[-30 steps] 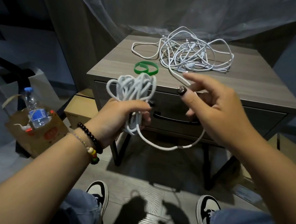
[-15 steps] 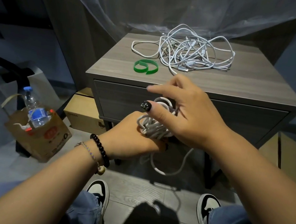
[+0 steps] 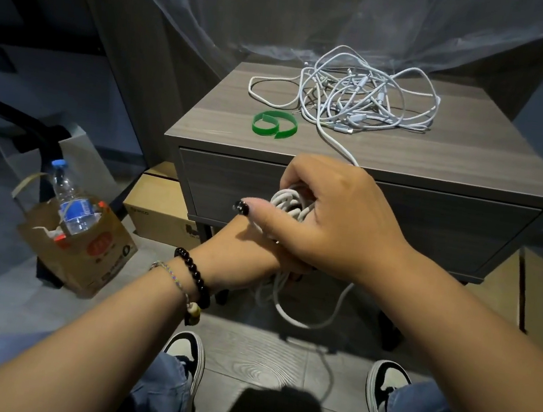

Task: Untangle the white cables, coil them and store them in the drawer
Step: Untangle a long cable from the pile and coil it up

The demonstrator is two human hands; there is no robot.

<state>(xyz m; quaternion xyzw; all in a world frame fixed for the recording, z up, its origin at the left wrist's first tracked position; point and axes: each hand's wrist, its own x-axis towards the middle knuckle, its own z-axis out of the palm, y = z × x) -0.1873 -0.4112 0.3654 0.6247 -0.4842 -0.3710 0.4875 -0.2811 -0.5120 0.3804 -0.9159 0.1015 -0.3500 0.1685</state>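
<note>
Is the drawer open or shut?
Shut. The drawer front sits flush under the tabletop, with no gap showing inside.

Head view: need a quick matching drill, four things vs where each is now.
Things:
1. tangled pile of white cables
2. green hook-and-loop strap
3. clear plastic water bottle with blue label
4. coiled white cable bundle

Places:
A. in the brown paper bag on the floor
B. back of the grey wooden nightstand top
C. held between left hand and right hand
D. nightstand top, front left

Pairs: 1-B, 2-D, 3-A, 4-C
</note>
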